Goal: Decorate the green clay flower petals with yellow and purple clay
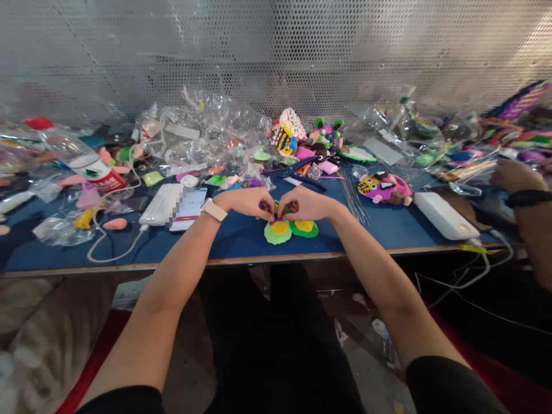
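My left hand (254, 203) and my right hand (304, 204) meet over the blue table, fingertips pinched close together. Between them is a small clay figure with a light green and yellow rounded piece (278, 232) and a darker green and yellow rounded piece (304, 229) at its near side. Purple and yellow bits show at the fingertips; the rest of the figure is covered by my fingers. To the right lies a pink, yellow and black clay figure (383, 188). A phone (190, 208) rests beside my left wrist.
A white power bank (446, 215) with cables sits to the right, near another person's hand (517, 175). At left are a white device (161, 205), a plastic bottle (81, 158) and clear wrappers. Clay figures (287, 132) and thin wires (353, 195) lie farther back, before a perforated metal wall.
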The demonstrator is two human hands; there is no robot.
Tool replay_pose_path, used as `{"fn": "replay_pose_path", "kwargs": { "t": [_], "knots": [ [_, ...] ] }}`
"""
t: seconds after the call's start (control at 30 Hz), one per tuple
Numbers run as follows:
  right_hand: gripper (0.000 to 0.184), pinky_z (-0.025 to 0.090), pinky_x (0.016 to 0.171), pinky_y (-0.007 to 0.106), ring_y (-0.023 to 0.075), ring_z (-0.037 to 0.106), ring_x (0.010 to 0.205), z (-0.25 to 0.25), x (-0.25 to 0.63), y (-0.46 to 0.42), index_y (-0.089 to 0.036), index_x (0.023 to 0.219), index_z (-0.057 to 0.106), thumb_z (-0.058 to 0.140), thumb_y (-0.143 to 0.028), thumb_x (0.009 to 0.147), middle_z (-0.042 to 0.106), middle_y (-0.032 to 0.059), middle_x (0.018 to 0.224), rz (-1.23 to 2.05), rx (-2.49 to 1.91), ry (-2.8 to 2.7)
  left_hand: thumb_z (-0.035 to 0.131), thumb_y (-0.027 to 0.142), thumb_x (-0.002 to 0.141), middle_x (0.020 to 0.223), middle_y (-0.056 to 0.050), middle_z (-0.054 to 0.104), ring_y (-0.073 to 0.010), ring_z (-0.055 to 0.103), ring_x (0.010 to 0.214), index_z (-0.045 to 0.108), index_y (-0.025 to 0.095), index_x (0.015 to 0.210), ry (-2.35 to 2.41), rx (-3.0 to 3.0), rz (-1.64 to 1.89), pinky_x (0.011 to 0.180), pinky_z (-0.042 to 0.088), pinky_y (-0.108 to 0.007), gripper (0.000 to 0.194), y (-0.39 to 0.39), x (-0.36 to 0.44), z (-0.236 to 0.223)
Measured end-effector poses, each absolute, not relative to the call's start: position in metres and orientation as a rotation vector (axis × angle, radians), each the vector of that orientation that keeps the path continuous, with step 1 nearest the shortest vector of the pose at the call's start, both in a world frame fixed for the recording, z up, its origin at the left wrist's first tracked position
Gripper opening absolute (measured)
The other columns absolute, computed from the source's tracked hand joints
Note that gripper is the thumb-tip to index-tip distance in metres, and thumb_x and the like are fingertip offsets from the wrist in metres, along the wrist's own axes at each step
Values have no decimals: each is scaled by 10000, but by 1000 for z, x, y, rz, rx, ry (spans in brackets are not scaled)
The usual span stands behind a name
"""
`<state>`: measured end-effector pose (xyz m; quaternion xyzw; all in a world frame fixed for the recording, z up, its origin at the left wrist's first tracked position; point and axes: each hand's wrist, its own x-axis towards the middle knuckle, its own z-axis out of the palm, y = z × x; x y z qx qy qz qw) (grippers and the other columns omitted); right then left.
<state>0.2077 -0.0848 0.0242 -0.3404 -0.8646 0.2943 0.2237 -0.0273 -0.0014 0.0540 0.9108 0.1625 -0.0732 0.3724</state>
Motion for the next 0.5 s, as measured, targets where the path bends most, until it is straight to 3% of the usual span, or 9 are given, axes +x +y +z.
{"fn": "replay_pose_path", "kwargs": {
  "t": [0.17,0.5],
  "knots": [
    [177,446,667,298,147,587,648,22,208,-83,-191,889,858,699,-217,814,758,14,744,784,-945,-2394,794,336,893,831,-62,816,-153,700,681,857,179,924,404,2356,-176,659,474,-253,172,-2,-27,54],
    [196,450,667,295,138,571,643,24,209,-84,-198,882,849,674,-212,794,768,12,771,797,-912,-2376,769,287,893,873,-66,837,-169,734,744,859,178,955,370,2358,-127,700,499,-262,154,-3,-26,52]
  ]
}}
